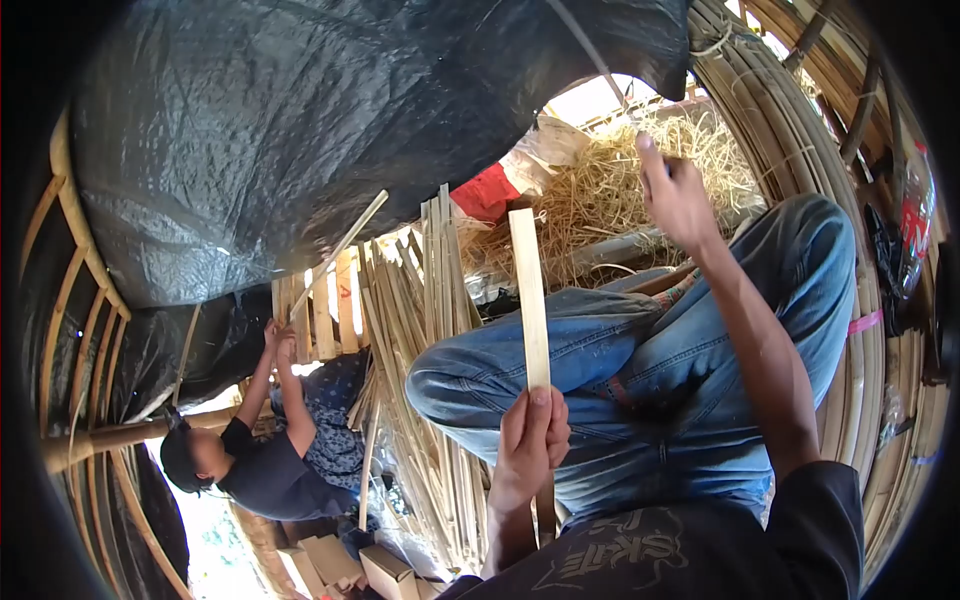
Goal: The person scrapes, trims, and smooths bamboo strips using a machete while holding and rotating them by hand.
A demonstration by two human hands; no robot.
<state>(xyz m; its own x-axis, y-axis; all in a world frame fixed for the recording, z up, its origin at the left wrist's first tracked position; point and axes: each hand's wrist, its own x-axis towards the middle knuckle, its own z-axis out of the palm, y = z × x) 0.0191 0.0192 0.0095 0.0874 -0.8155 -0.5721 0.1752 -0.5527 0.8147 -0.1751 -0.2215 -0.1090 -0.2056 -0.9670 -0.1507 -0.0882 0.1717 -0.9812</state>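
Note:
My left hand (532, 435) is closed around the lower end of a flat, pale bamboo strip (530, 300), which stands nearly upright in front of my bent knee. My right hand (677, 200) is raised above my other knee, apart from the strip. Its thumb points up and its fingers are curled; a small dark patch shows by them, too unclear to name. My legs, in blue jeans (640, 370), are folded beneath both hands.
A bundle of long bamboo strips (435, 400) lies left of my knee, with straw (620, 190) ahead. At left a co-worker (300, 440) holds a long strip (340, 240). Bundled bamboo (770, 110) and a plastic bottle (915, 215) are right; black sheeting (270, 130) hangs above.

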